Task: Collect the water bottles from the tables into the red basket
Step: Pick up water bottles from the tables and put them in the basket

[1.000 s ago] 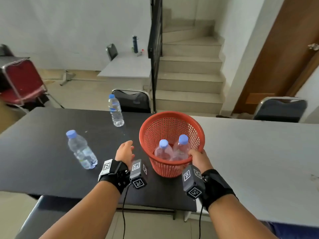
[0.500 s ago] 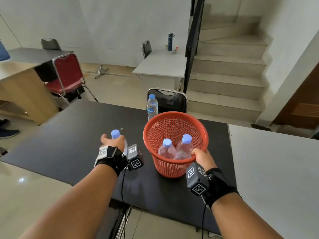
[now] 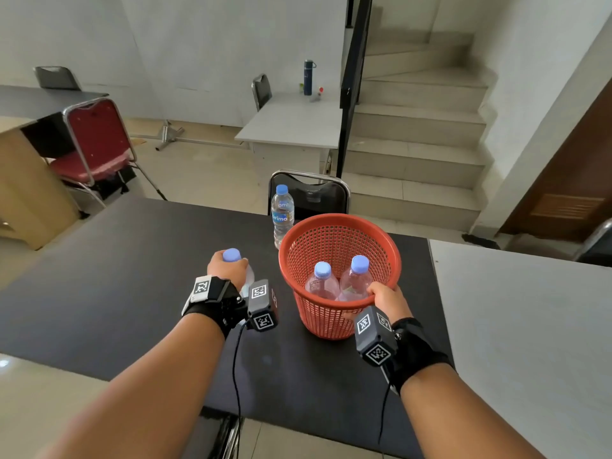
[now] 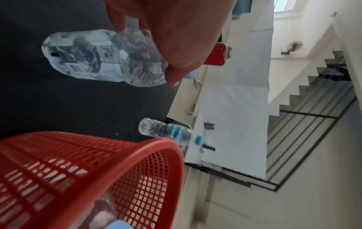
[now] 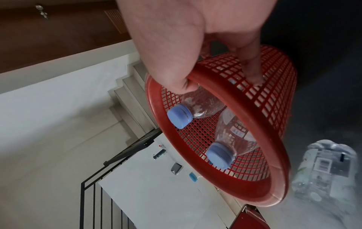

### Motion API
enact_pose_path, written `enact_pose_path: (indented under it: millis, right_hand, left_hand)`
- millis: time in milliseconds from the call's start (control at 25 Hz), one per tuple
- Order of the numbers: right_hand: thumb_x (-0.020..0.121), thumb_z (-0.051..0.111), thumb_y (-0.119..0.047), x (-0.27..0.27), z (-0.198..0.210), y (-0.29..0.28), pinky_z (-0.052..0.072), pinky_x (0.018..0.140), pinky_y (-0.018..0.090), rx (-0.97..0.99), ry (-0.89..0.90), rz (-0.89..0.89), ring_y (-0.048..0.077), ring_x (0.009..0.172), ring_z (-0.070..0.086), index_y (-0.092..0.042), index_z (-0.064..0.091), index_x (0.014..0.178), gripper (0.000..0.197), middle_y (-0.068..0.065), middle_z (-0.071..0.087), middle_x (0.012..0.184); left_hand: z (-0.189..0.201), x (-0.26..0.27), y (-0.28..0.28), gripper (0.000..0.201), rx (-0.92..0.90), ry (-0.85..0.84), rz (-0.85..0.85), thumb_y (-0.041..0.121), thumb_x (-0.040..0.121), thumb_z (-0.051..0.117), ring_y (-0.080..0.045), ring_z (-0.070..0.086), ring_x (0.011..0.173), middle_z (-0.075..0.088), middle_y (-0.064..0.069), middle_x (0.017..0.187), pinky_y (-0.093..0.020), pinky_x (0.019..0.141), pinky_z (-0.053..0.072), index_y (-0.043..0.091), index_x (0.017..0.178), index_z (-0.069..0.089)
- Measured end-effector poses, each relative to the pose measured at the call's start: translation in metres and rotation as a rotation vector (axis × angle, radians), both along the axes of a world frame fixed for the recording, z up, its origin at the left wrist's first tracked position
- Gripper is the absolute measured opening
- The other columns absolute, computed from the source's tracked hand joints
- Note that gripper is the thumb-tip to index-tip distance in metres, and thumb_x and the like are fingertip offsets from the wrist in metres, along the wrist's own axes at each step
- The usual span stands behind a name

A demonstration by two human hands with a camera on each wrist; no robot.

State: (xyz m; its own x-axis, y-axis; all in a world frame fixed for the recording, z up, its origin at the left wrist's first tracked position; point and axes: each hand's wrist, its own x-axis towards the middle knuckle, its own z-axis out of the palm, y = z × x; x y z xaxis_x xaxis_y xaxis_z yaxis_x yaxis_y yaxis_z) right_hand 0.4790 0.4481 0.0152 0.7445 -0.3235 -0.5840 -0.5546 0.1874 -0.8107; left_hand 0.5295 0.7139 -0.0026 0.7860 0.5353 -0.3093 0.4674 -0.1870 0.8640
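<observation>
A red mesh basket stands on the black table with two blue-capped water bottles upright inside. My right hand grips the basket's near rim, thumb inside and fingers on the outer mesh. My left hand grips a clear water bottle near its blue cap, just left of the basket; the same bottle shows blurred in the right wrist view. One more labelled bottle stands upright behind the basket near the table's far edge, also.
A light grey table adjoins the black one on the right. A black chair is tucked behind the far edge, a red chair stands far left. Beyond, a small grey table carries a dark flask. Stairs rise at back right.
My left hand reached left, took hold of the bottle that stood on the black table and has brought it close beside the basket. The right hand stays on the basket rim; my view shifted left.
</observation>
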Motion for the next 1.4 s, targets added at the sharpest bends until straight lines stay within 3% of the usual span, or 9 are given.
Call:
enact_pose_path:
  millis: [120,240,520,640,720,920,1040,1200,1400]
  right_hand:
    - [0.087,0.047,-0.001,-0.007,-0.001,-0.018,0.061,0.073,0.041,0.0,-0.007,-0.056,0.034,0.082,0.068,-0.005,0.049,0.124,0.037,0.017,0.061,0.096]
    - [0.087,0.045,0.0,-0.015,-0.001,-0.019,0.048,0.038,0.014,-0.055,-0.005,-0.047,0.022,0.059,0.059,-0.006,0.053,0.113,0.028,0.013,0.057,0.082]
    - [0.09,0.047,0.0,-0.025,0.009,-0.014,0.036,0.046,0.024,-0.115,-0.029,-0.067,0.02,0.064,0.055,0.001,0.051,0.133,0.043,0.021,0.063,0.122]
    - [0.093,0.046,0.001,-0.036,0.019,-0.009,0.038,0.031,0.016,-0.092,-0.026,-0.05,0.018,0.06,0.051,0.001,0.047,0.136,0.043,0.019,0.059,0.111]
    - [0.093,0.047,0.001,-0.038,0.021,-0.004,0.027,0.02,0.009,-0.11,-0.026,-0.034,0.018,0.058,0.052,0.002,0.049,0.135,0.043,0.017,0.058,0.104]
    - [0.093,0.045,0.003,-0.053,0.029,-0.004,0.029,0.021,0.008,-0.062,-0.072,-0.06,0.017,0.059,0.051,0.005,0.047,0.134,0.042,0.018,0.056,0.104]
    - [0.092,0.045,0.004,-0.065,0.032,-0.014,0.038,0.028,0.008,-0.027,-0.119,-0.106,0.017,0.065,0.053,0.004,0.045,0.137,0.044,0.018,0.057,0.109]
    - [0.092,0.044,0.002,-0.091,0.024,-0.029,0.06,0.046,0.028,0.139,-0.144,-0.193,0.028,0.078,0.063,-0.007,0.043,0.132,0.042,0.017,0.061,0.106]
    - [0.092,0.048,0.0,-0.118,0.024,-0.053,0.059,0.057,0.048,0.21,-0.144,-0.239,0.041,0.095,0.068,-0.012,0.04,0.137,0.048,0.017,0.062,0.106]
  left_hand:
    - [0.025,0.0,-0.023,0.034,-0.028,-0.143,-0.064,0.014,0.087,0.06,-0.031,0.062,0.106,0.064,-0.012,0.111,-0.037,0.092,0.049,0.007,0.121,0.056]
    - [0.059,-0.006,-0.031,0.033,-0.102,-0.286,-0.085,0.016,0.088,0.059,-0.024,0.061,0.093,0.063,-0.009,0.106,-0.038,0.09,0.052,0.008,0.12,0.056]
    - [0.13,-0.017,-0.042,0.032,-0.084,-0.489,-0.12,0.02,0.09,0.058,-0.02,0.054,0.091,0.058,-0.003,0.102,-0.031,0.085,0.044,0.011,0.121,0.053]
    - [0.147,-0.022,-0.048,0.026,-0.083,-0.577,-0.111,0.018,0.09,0.059,-0.019,0.054,0.091,0.058,-0.003,0.102,-0.03,0.086,0.044,0.011,0.115,0.055]
    - [0.151,-0.026,-0.057,0.018,-0.104,-0.602,-0.151,0.019,0.089,0.059,-0.02,0.055,0.089,0.059,-0.003,0.1,-0.033,0.086,0.046,0.016,0.106,0.053]
    - [0.134,-0.039,-0.086,0.023,0.021,-0.507,-0.372,0.02,0.089,0.058,-0.022,0.058,0.087,0.061,-0.001,0.094,-0.034,0.078,0.05,0.015,0.111,0.053]
    - [0.115,-0.045,-0.102,0.025,0.073,-0.433,-0.472,0.018,0.088,0.057,-0.029,0.062,0.096,0.061,-0.002,0.093,-0.041,0.086,0.053,0.014,0.113,0.053]
    - [0.08,-0.052,-0.121,0.031,0.198,-0.256,-0.595,0.02,0.088,0.055,-0.03,0.06,0.096,0.054,0.003,0.084,-0.046,0.092,0.051,0.011,0.118,0.052]
    - [0.058,-0.066,-0.152,0.046,0.541,-0.101,-0.771,0.052,0.078,0.058,-0.033,0.036,0.128,0.042,-0.002,0.133,-0.048,0.109,0.033,0.037,0.122,0.053]
